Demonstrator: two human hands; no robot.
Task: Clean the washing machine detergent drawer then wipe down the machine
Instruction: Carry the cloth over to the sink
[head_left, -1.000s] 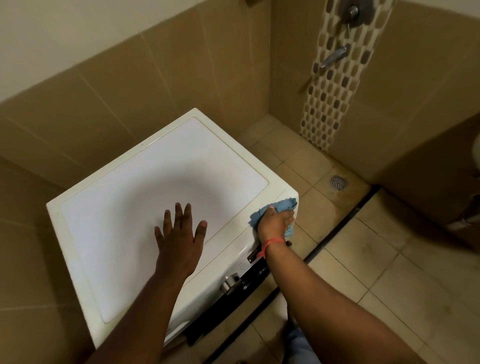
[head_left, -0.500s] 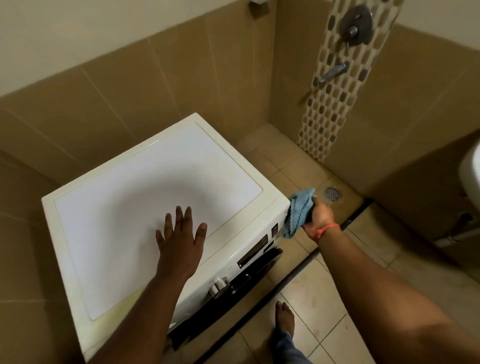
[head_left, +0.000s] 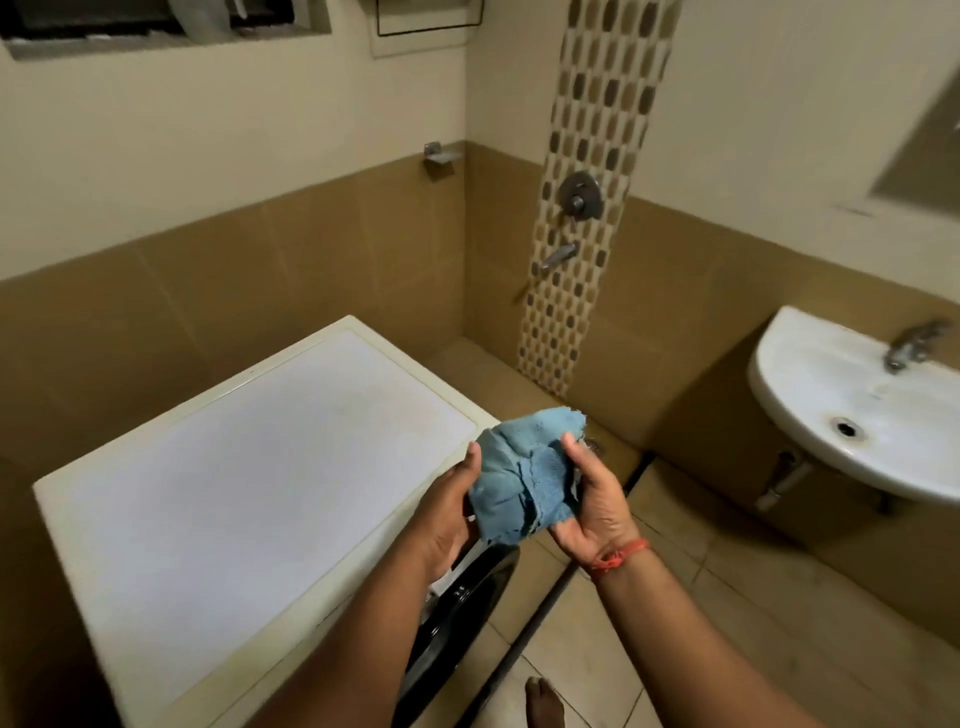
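A bunched blue cloth (head_left: 519, 473) is held in the air between both hands, just off the front right corner of the white washing machine (head_left: 249, 478). My left hand (head_left: 451, 504) grips its left side. My right hand (head_left: 589, 499), with a red thread at the wrist, grips its right side with the thumb on top. The machine's flat top is bare, and its dark round door (head_left: 462, 603) shows below my left forearm. The detergent drawer is hidden behind my arms.
A white wall basin (head_left: 852, 410) with a tap hangs at the right. A shower mixer and spout (head_left: 561, 254) sit on the mosaic strip in the corner. Tan tiled floor lies between machine and basin, and my bare toes (head_left: 543, 701) show at the bottom.
My left hand has lifted off the machine top and joined the right hand on the cloth. The cloth has come away from the machine's right side. The view has tilted up.
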